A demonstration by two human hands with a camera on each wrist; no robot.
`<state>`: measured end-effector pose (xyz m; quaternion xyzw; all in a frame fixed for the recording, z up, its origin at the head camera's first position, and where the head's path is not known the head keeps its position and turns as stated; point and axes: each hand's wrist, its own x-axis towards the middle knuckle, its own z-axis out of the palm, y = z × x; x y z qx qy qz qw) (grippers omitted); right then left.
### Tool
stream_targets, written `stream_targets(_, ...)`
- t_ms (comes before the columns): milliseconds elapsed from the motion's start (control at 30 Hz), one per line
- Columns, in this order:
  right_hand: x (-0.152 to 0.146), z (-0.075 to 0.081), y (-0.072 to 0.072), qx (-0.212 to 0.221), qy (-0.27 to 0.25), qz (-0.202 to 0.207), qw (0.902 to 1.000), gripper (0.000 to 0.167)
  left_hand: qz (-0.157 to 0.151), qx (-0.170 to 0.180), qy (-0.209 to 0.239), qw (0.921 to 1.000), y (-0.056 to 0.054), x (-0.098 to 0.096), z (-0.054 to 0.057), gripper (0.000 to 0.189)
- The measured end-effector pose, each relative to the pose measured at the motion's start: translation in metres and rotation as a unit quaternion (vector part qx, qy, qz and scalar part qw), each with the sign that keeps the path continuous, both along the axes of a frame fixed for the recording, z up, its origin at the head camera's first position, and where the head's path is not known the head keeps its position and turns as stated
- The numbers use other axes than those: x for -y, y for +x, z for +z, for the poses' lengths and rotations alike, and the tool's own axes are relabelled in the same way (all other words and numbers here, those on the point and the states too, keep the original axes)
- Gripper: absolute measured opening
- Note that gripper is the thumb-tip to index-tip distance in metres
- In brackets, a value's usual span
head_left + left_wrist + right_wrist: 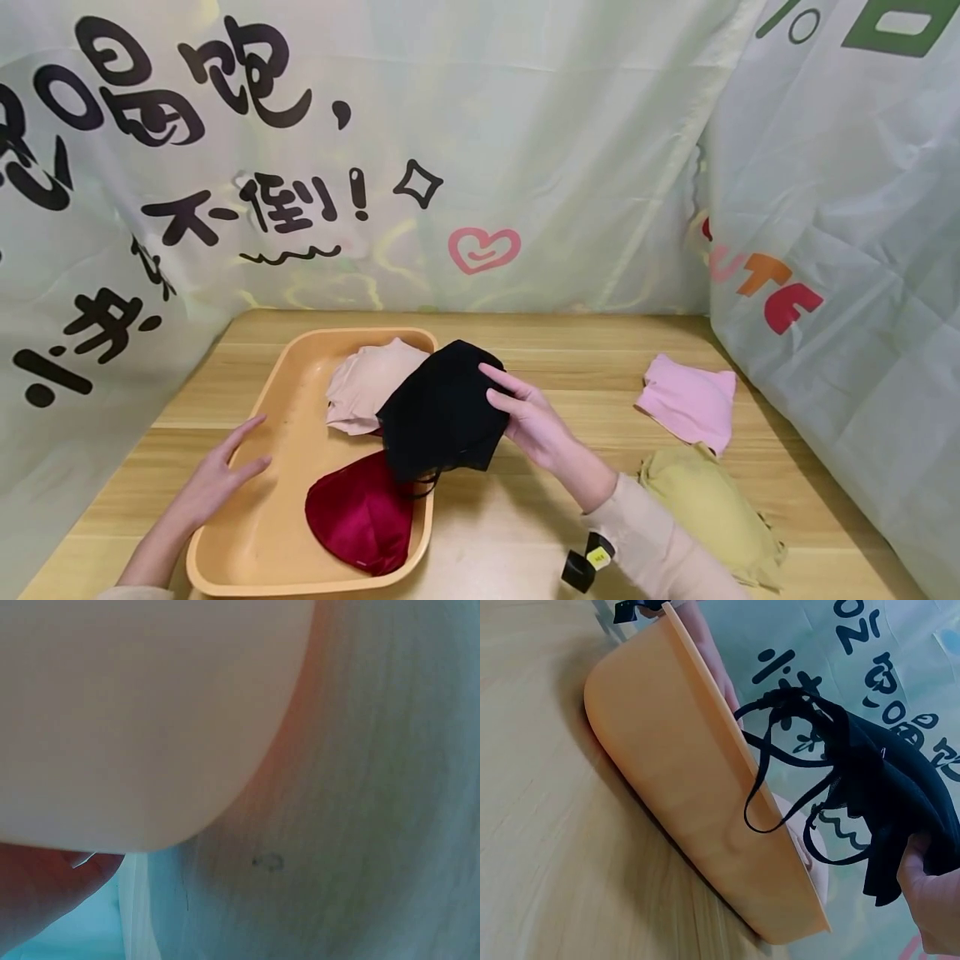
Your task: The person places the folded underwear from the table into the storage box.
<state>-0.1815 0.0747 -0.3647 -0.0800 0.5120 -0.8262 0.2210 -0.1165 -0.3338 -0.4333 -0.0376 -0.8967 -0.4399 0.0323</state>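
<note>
My right hand [536, 425] grips a folded black bra [442, 412] by its right side, above the right rim of an orange plastic tray [258, 517]. In the right wrist view, thin straps [761, 784] dangle from the bra beside the tray wall, with the thumb pressed on the fabric. My left hand [213, 487] lies at the tray's left rim, thumb and fingers spread and holding no garment. Inside the tray are a shiny dark red folded bra [363, 512] and a pale pink one [375, 383], the latter partly hidden by the black bra.
On the wooden table [555, 492], to the right, lie a pink folded garment [688, 402] and an olive-yellow one [708, 512]. A small black item with a yellow label [597, 558] is by the right sleeve. Printed curtains [585, 183] enclose the table's back and sides.
</note>
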Motion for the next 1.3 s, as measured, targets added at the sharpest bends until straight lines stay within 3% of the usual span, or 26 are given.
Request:
stream_targets(433,0.022,-0.007,0.007,-0.011,-0.005,0.034,0.9993,0.053,0.003,0.010,-0.011,0.9999,0.001,-0.001,0.002,0.065)
stream_targets(833,0.055,-0.021,0.020,-0.002,0.006,0.093,0.9957,0.052,0.009,0.009,-0.018,0.9998,0.002,-0.001,0.002,0.065)
stream_targets(1167,0.069,-0.033,0.026,-0.029,0.083,0.125,0.9883,0.054,0.007,0.004,-0.006,0.9999,0.000,-0.001,0.001,0.065)
stream_targets(1233,0.070,-0.033,0.027,-0.049,0.117,0.123,0.9843,0.052,0.006,0.004,-0.004,1.0000,0.000,-0.001,0.000,0.065)
stream_targets(1300,0.070,-0.033,0.029,-0.094,0.166,0.120,0.9743,0.049,0.005,0.007,-0.003,1.0000,0.001,-0.001,0.000,0.065)
